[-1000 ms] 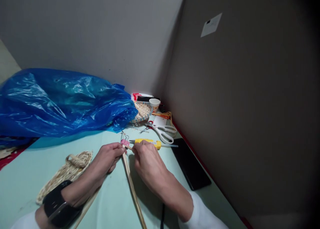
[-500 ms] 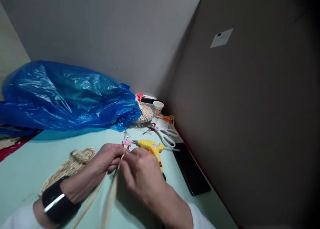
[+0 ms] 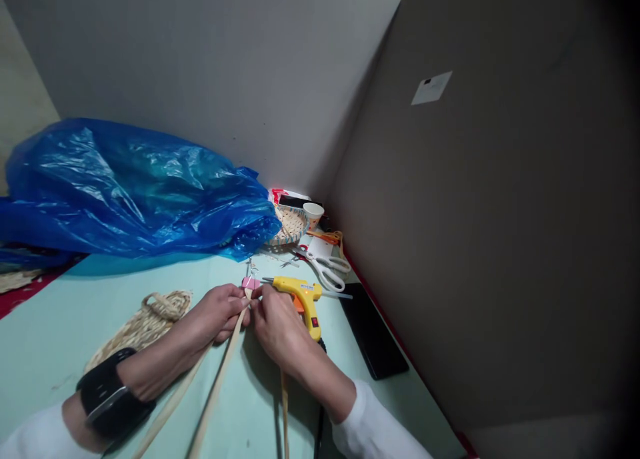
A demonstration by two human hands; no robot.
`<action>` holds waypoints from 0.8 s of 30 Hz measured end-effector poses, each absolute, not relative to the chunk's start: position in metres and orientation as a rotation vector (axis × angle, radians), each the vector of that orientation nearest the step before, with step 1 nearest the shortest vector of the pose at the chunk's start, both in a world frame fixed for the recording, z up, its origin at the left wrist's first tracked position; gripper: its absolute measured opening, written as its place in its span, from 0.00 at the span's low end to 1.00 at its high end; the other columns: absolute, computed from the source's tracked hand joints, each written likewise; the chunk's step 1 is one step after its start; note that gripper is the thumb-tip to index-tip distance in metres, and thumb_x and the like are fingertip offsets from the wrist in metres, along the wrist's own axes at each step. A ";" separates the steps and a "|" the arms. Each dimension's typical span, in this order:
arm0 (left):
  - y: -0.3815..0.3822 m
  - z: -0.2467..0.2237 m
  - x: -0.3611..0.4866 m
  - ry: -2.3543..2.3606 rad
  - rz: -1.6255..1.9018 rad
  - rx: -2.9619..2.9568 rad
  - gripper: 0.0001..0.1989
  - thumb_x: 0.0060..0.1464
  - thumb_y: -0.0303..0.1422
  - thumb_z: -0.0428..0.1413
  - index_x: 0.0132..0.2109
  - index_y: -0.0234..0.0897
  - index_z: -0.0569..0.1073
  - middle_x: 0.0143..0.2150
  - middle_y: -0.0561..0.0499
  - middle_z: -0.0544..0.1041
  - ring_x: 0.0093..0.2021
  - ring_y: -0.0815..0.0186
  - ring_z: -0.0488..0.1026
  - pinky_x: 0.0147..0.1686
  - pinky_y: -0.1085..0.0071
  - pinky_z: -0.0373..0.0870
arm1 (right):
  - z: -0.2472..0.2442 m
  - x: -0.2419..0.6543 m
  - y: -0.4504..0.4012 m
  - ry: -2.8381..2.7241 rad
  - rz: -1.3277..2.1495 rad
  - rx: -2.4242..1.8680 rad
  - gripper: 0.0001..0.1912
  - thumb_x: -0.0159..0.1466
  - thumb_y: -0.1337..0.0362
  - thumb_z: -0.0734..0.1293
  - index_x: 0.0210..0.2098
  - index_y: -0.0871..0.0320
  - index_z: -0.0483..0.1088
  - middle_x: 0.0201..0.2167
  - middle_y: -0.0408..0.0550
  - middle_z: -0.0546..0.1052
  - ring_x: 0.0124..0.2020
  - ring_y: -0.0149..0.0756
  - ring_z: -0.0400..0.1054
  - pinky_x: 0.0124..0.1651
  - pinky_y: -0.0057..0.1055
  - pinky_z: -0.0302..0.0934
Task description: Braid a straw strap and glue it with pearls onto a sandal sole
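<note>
Pale flat strips (image 3: pixel 219 380) run from a pink binder clip (image 3: pixel 251 283) down toward the near edge of the view. My left hand (image 3: pixel 223 312) pinches the strips just below the clip. Close beside it, my right hand (image 3: pixel 275 320) has its fingers closed on the strips too, and one strip hangs down beneath it. A yellow glue gun (image 3: pixel 305 293) lies directly behind and right of my right hand. Left of my left forearm rests a braided straw piece (image 3: pixel 145 322), partly covered by the arm.
A large blue plastic bag (image 3: pixel 135 192) fills the back left. Behind the glue gun are white-handled scissors (image 3: pixel 327 270), a woven basket (image 3: pixel 290 227) and a paper cup (image 3: pixel 313 213). A black phone (image 3: pixel 375 332) lies at the right edge, beside a tall grey panel.
My right hand has turned and drawn slightly back from over the strips, exposing more of the glue gun. A third strip now shows hanging below it. The view has shifted slightly.
</note>
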State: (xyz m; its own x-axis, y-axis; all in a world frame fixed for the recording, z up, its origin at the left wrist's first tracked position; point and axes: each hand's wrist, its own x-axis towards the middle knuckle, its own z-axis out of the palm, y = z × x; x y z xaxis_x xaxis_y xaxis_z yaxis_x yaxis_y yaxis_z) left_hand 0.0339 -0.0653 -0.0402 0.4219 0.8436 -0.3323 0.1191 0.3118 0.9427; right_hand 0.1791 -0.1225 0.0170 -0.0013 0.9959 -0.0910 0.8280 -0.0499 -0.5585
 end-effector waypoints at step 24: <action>-0.084 -0.004 0.025 1.446 0.609 1.999 0.06 0.63 0.35 0.60 0.41 0.37 0.78 0.41 0.51 0.81 0.43 0.60 0.78 0.49 0.55 0.75 | 0.004 0.168 -0.117 -1.763 0.576 -1.989 0.11 0.72 0.58 0.67 0.44 0.61 0.75 0.41 0.47 0.79 0.41 0.37 0.76 0.48 0.41 0.72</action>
